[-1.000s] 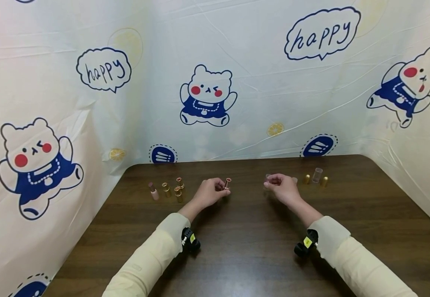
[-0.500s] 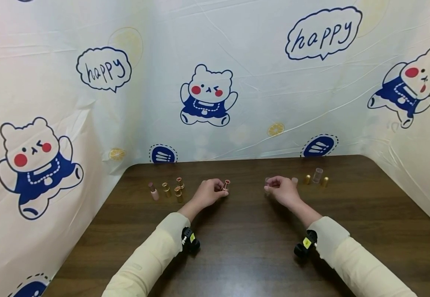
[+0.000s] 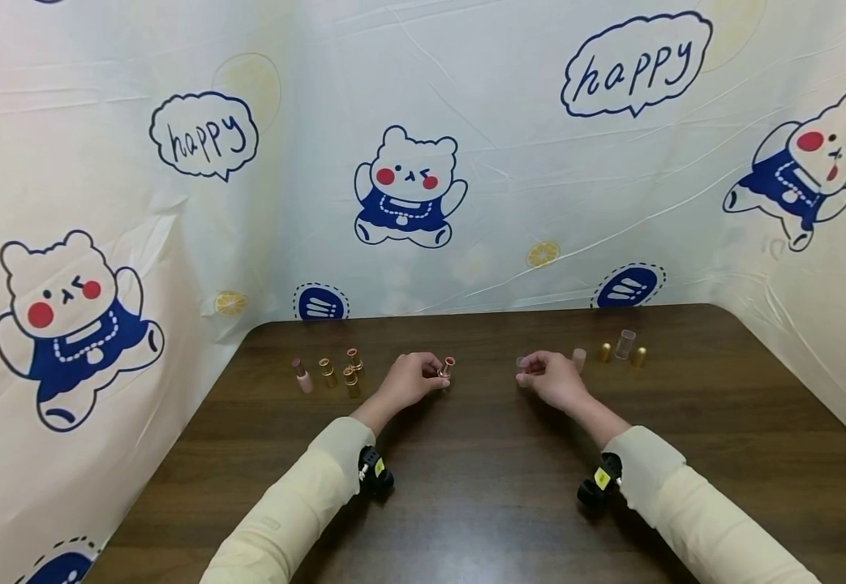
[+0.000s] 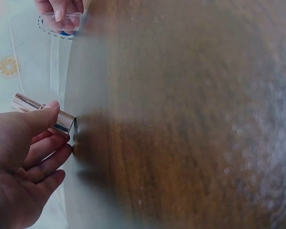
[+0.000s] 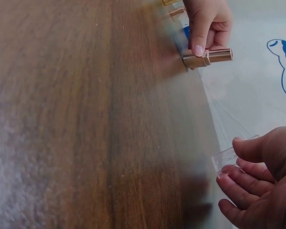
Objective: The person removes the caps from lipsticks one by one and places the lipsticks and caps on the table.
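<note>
Left of the table's middle, my left hand [image 3: 410,380] pinches an upright rose-gold lipstick tube [image 3: 447,368] between thumb and fingers. The left wrist view shows the thumb across the shiny tube [image 4: 64,122], its lower end close to the tabletop. My right hand [image 3: 554,380] holds a clear cap [image 3: 521,366] to the right, apart from the tube. Thumb and fingertips pinch this see-through cap [image 5: 224,160] in the right wrist view, with faint lettering on its side. Part of it is hidden by the fingers.
On the wooden table [image 3: 466,487], a pink lipstick [image 3: 302,376] and several gold tubes [image 3: 328,373] stand left of my left hand. Beyond my right hand are a pale pink cap [image 3: 579,359], a clear cap [image 3: 624,345] and two gold caps [image 3: 638,357]. A printed curtain [image 3: 496,243] borders the table.
My right hand has shifted slightly left and toward me with the clear cap, uncovering more of the pale pink cap. My left hand stays nearly in place, the tube shifting only slightly.
</note>
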The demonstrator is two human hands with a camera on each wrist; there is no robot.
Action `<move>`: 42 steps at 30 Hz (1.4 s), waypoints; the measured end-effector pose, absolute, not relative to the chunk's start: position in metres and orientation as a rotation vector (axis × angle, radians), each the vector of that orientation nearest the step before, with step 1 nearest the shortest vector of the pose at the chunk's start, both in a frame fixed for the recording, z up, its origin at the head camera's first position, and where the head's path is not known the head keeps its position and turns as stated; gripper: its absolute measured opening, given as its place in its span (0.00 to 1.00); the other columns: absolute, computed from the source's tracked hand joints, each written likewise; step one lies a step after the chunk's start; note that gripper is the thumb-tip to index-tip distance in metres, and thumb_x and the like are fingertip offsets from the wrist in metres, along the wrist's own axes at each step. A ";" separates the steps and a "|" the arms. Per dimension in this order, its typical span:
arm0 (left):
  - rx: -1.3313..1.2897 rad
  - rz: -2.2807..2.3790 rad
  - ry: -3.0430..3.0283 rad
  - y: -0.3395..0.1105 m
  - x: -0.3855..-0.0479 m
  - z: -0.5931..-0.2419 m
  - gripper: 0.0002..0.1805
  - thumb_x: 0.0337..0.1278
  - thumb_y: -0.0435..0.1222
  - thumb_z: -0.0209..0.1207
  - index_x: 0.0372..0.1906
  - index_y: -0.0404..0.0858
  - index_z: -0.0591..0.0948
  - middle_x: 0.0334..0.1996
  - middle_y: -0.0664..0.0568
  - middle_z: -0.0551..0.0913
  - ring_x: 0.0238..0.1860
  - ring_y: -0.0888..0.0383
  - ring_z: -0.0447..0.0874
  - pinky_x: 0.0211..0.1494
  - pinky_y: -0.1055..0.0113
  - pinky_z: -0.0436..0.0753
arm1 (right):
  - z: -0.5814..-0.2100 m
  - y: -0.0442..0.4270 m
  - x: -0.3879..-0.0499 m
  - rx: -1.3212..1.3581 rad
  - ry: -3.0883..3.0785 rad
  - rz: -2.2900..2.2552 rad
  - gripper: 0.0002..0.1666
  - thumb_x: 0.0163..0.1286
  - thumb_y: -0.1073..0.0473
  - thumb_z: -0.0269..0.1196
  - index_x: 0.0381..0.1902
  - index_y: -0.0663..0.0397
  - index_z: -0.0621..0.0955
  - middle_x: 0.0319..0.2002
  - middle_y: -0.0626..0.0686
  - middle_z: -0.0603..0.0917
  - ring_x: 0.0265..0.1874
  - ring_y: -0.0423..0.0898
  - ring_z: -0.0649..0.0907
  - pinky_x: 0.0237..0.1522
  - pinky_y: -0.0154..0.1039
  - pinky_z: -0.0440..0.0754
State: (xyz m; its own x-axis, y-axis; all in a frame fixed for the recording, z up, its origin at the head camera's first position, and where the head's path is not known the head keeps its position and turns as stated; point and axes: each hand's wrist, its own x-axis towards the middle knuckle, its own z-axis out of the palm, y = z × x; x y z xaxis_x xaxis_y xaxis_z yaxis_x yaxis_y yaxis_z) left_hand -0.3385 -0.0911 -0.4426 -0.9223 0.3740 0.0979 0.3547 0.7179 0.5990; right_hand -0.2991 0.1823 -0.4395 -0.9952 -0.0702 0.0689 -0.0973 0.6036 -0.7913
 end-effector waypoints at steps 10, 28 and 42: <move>0.621 0.942 2.914 -0.093 -0.336 -0.440 0.05 0.57 0.39 0.68 0.34 0.43 0.85 0.33 0.55 0.84 0.36 0.59 0.80 0.43 0.59 0.79 | -0.442 0.183 -0.299 0.199 -2.800 1.373 0.11 0.65 0.65 0.66 0.44 0.65 0.81 0.42 0.58 0.84 0.41 0.50 0.82 0.43 0.43 0.79; 0.589 0.900 2.954 -0.098 -0.337 -0.445 0.08 0.56 0.42 0.68 0.33 0.43 0.84 0.31 0.55 0.82 0.31 0.58 0.76 0.38 0.60 0.77 | -0.443 0.184 -0.297 0.190 -2.809 1.325 0.11 0.65 0.64 0.66 0.43 0.64 0.82 0.42 0.58 0.84 0.40 0.50 0.81 0.44 0.46 0.79; 0.568 0.910 2.953 -0.099 -0.335 -0.445 0.08 0.56 0.43 0.68 0.31 0.43 0.83 0.30 0.55 0.82 0.30 0.58 0.75 0.37 0.61 0.76 | -0.445 0.184 -0.296 0.176 -2.817 1.269 0.12 0.64 0.63 0.67 0.44 0.65 0.82 0.46 0.61 0.84 0.45 0.54 0.81 0.48 0.49 0.77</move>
State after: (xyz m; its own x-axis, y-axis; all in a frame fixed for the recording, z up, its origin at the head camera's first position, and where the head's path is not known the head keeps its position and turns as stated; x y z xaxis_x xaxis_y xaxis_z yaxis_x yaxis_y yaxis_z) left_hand -0.3349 -0.0988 -0.4445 -0.9347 0.3396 0.1051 0.3398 0.7669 0.5443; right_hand -0.2957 0.1844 -0.4447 -0.9924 -0.0845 0.0895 -0.1230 0.6572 -0.7436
